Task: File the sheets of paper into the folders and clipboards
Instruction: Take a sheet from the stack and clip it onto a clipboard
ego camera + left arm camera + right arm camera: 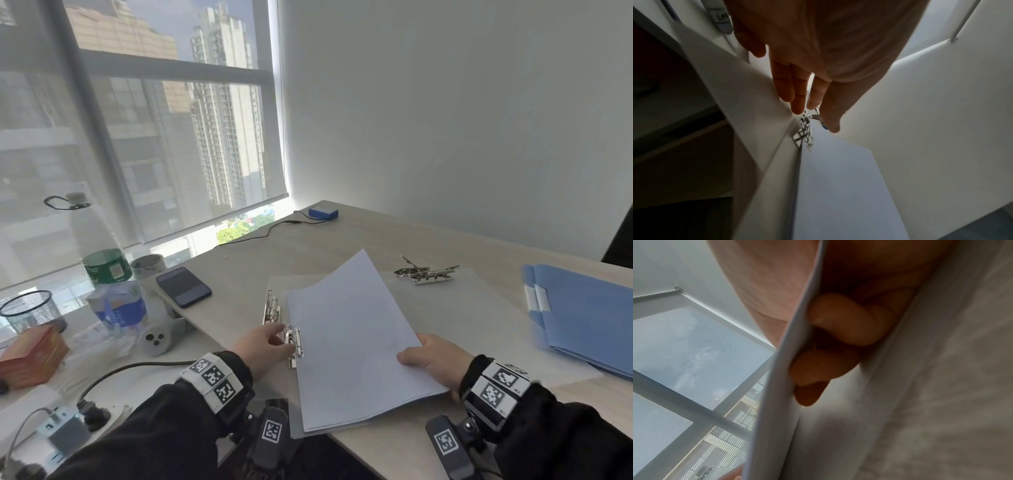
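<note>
A stack of white paper sheets [349, 342] lies slanted over a grey translucent clipboard [295, 426] at the desk's near edge, its far corner lifted. My right hand [416, 349] grips the stack's right edge, thumb on top. The right wrist view shows that hand [797, 337] with fingers [838, 321] curled under the sheets [772, 402]. My left hand [279, 339] reaches with straight fingers to the clipboard's metal clip [295, 346] at the stack's left edge. In the left wrist view its fingertips [797, 105] hover just over the clip [804, 134], beside the paper [838, 186].
More grey clipboards [462, 308] with metal clips [426, 274] lie further back, another clip [272, 308] to the left. Blue folders [589, 315] are stacked at right. A phone [183, 287], a blue device [323, 212] with cable, bottles and a mesh cup [29, 310] stand at left.
</note>
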A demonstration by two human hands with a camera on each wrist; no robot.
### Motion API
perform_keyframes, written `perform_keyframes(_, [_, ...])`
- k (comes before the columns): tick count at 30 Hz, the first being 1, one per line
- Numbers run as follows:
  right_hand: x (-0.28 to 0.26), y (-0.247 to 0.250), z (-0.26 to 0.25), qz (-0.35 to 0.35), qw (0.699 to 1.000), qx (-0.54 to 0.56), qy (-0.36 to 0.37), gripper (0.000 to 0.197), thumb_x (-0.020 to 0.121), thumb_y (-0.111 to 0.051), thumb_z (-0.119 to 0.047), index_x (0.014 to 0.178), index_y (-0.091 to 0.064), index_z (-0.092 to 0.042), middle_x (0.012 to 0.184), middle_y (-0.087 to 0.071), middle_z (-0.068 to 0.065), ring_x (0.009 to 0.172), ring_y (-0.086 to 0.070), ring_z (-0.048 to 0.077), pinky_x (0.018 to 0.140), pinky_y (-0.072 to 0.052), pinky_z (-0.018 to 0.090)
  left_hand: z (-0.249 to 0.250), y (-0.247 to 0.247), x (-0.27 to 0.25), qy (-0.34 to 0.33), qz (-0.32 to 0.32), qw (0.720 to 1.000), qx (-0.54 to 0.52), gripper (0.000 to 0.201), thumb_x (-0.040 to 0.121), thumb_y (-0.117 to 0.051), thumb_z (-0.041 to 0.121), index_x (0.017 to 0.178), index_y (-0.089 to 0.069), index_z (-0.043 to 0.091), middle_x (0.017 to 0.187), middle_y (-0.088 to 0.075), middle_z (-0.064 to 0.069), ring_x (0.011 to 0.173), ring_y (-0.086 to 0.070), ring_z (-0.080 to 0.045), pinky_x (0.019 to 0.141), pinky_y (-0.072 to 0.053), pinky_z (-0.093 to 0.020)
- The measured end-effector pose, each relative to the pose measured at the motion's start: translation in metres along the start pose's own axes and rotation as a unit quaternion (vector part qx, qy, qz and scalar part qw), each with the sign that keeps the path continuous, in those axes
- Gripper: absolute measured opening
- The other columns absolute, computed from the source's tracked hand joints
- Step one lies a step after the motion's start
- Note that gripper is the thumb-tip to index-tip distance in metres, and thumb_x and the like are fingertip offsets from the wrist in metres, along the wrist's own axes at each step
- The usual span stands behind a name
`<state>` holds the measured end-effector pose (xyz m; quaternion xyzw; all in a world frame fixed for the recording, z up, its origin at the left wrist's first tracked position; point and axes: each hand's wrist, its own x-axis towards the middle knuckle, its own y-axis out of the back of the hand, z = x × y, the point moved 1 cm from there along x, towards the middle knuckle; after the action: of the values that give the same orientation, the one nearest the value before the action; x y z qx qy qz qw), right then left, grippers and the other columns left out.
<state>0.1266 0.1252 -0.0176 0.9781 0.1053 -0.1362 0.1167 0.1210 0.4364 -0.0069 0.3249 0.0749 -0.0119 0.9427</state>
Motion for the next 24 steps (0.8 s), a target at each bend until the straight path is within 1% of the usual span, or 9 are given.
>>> perform_keyframes(2, [0.001,0.000,0.000,0.000,1.000,-0.006,-0.002,0.043,0.064,-0.065,-0.020,0.103,-0.068,-0.004,0.101,-0.076,0.017,0.089,-0.071,0.033,0.088,-0.054,0.042,-0.001,0.000,0.002,-0.004,-0.012,0.999,0.053,0.057,0.084,-0.069,0.028,0.136,-0.051,0.016,0.077,-0.054,0.006,0.076,-0.054,-0.014,0.076,-0.043,-0.025])
perform_keyframes(3, [0.000,0.000,0.000,0.001,1.000,-0.005,-0.002,0.041,0.064,-0.065,-0.020,0.102,-0.068,-0.005,0.099,-0.076,0.016,0.087,-0.071,0.032,0.086,-0.054,0.041,-0.001,0.000,0.004,-0.002,-0.014,0.998,0.068,0.061,0.082,-0.071,0.030,0.137,-0.050,0.016,0.076,-0.054,0.007,0.074,-0.054,-0.013,0.073,-0.042,-0.024])
perform_keyframes(5, [-0.001,-0.001,-0.001,0.001,1.000,0.003,-0.003,0.037,0.064,-0.064,-0.018,0.099,-0.069,-0.007,0.094,-0.076,0.013,0.081,-0.071,0.028,0.076,-0.056,0.033,-0.002,0.001,0.009,0.006,-0.014,0.997,0.075,0.069,0.076,-0.076,0.032,0.136,-0.047,0.016,0.075,-0.055,0.008,0.074,-0.056,-0.013,0.074,-0.044,-0.025])
perform_keyframes(7, [-0.002,-0.001,-0.002,-0.002,1.000,0.012,-0.003,0.035,0.064,-0.063,-0.018,0.097,-0.069,-0.008,0.089,-0.076,0.010,0.076,-0.072,0.023,0.067,-0.055,0.028,-0.001,0.001,0.012,0.011,-0.011,0.997,0.076,0.069,0.071,-0.080,0.033,0.130,-0.048,0.017,0.075,-0.055,0.007,0.073,-0.056,-0.013,0.072,-0.044,-0.026])
perform_keyframes(12, [-0.003,-0.001,-0.002,-0.001,1.000,0.009,-0.001,0.036,0.064,-0.062,-0.018,0.099,-0.068,-0.008,0.089,-0.076,0.009,0.076,-0.072,0.023,0.067,-0.054,0.028,0.001,0.000,0.014,0.011,-0.007,0.992,0.122,0.063,0.066,-0.081,0.042,0.116,-0.049,0.021,0.075,-0.055,0.007,0.068,-0.055,-0.012,0.064,-0.043,-0.026])
perform_keyframes(15, [-0.006,-0.002,-0.004,0.000,1.000,0.012,-0.003,0.034,0.064,-0.062,-0.017,0.096,-0.068,-0.009,0.086,-0.076,0.008,0.072,-0.072,0.021,0.064,-0.054,0.026,0.005,-0.003,0.012,0.014,-0.007,0.985,0.172,0.062,0.067,-0.079,0.045,0.113,-0.045,0.020,0.087,-0.057,0.003,0.077,-0.056,-0.017,0.068,-0.042,-0.027])
perform_keyframes(18, [-0.009,-0.004,-0.006,0.004,1.000,0.007,-0.002,0.034,0.063,-0.061,-0.018,0.095,-0.068,-0.009,0.089,-0.075,0.010,0.077,-0.070,0.024,0.068,-0.054,0.029,0.006,-0.004,0.012,0.013,0.003,0.984,0.178,0.059,0.070,-0.077,0.046,0.113,-0.046,0.019,0.094,-0.057,0.001,0.086,-0.057,-0.021,0.072,-0.042,-0.027])
perform_keyframes(22, [-0.013,-0.009,-0.008,0.018,1.000,0.007,-0.009,0.037,0.062,-0.062,-0.018,0.097,-0.067,-0.006,0.094,-0.074,0.014,0.083,-0.069,0.031,0.075,-0.054,0.033,0.001,-0.002,0.009,0.005,0.017,0.993,0.113,0.050,0.073,-0.077,0.040,0.110,-0.050,0.021,0.083,-0.054,0.005,0.076,-0.054,-0.014,0.062,-0.040,-0.025])
perform_keyframes(24, [-0.015,-0.014,-0.008,0.031,0.999,0.009,-0.011,0.039,0.061,-0.062,-0.019,0.097,-0.067,-0.005,0.099,-0.074,0.018,0.089,-0.070,0.036,0.082,-0.055,0.039,-0.001,-0.001,0.006,0.007,0.042,0.997,0.060,0.041,0.075,-0.076,0.038,0.105,-0.052,0.023,0.085,-0.057,0.004,0.076,-0.056,-0.013,0.064,-0.042,-0.024])
